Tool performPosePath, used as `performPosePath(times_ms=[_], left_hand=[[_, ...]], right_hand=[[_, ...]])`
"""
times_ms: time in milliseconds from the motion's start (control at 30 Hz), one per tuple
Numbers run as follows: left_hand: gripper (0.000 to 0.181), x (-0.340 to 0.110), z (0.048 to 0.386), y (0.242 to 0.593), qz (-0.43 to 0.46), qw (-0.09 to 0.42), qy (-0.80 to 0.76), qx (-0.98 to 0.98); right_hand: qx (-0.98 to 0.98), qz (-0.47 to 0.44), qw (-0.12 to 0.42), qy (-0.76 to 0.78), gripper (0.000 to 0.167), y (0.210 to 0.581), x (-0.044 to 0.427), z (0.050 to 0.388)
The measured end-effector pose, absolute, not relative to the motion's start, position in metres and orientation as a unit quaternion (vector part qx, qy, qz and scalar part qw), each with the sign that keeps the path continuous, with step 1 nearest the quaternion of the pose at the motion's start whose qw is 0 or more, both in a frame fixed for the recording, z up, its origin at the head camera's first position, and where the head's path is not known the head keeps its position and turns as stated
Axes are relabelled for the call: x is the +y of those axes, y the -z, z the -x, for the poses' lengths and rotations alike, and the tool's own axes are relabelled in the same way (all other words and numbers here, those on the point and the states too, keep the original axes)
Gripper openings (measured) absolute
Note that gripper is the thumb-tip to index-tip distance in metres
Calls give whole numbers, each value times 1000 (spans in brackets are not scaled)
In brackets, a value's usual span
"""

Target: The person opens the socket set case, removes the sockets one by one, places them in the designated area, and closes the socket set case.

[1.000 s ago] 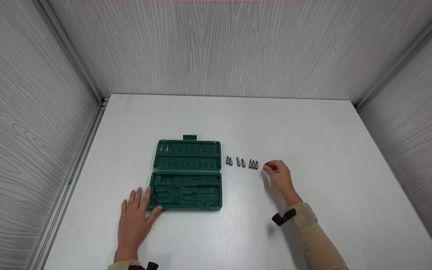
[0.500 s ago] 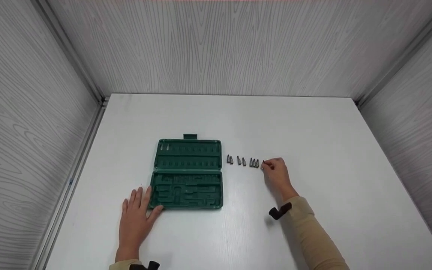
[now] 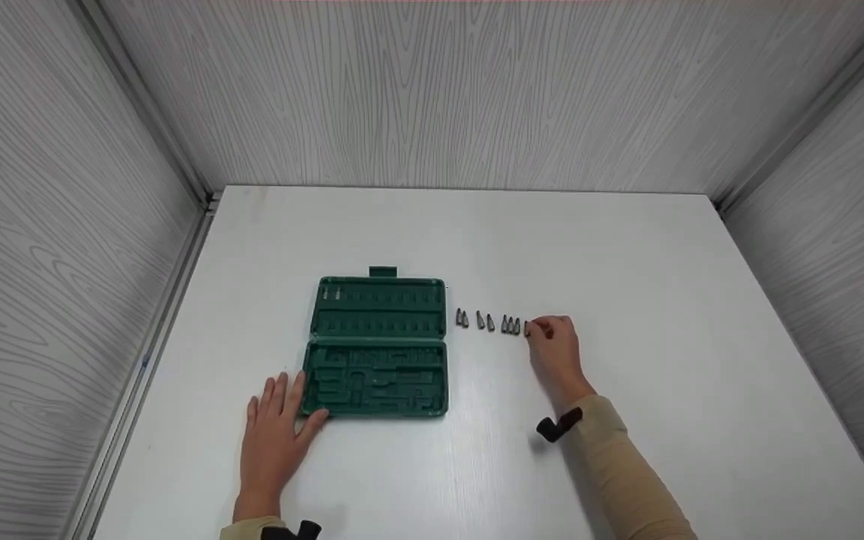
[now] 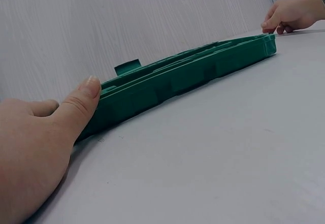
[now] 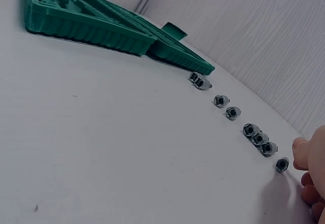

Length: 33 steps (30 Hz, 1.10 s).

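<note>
A green plastic case lies unfolded on the table, its moulded halves facing up. Flat on the tabletop, my left hand has its fingers at the case's left side. The left thumb touches the near rim in the left wrist view. To the right of the case, several small metal sockets lie in a row of small groups. At the row's right end rests a single socket. Beside it is my right hand, fingers loosely bent; the right wrist view shows a small gap between thumb and socket.
Two small light pieces sit in slots of the case's upper half. A latch tab sticks out at the back of the case. Grey wood-grain panels enclose the white table at the back and both sides.
The right hand has moved slightly left and lowered the socket from its fingertips to the table at the row's end. The left hand stays on the case's edge.
</note>
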<state>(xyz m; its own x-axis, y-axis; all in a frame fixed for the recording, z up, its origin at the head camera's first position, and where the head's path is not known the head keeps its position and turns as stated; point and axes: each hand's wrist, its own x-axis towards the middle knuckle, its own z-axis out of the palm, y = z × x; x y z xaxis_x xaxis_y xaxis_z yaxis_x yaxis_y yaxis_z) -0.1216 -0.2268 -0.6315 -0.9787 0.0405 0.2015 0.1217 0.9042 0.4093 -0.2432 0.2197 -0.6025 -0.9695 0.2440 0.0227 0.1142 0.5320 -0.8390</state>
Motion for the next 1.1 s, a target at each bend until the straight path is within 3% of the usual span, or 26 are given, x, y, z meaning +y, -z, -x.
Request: performPosePath(times_ms=[133,367,700,1100], left_hand=[[74,-227,121,630,42,97,213,-971],[74,-226,123,627,41,103,220,-969],[74,-223,123,627,43,106,219,-969],[74,-225,122,628,39,103,219,-970]], right_hand=[[-865,104,78,-485,20,601,219,238],[-870,37,147,-468,14,591,199,232],[-871,-64,168,-457,12,587,153,227],[-869,-129,109,-464,20,586,100,229]])
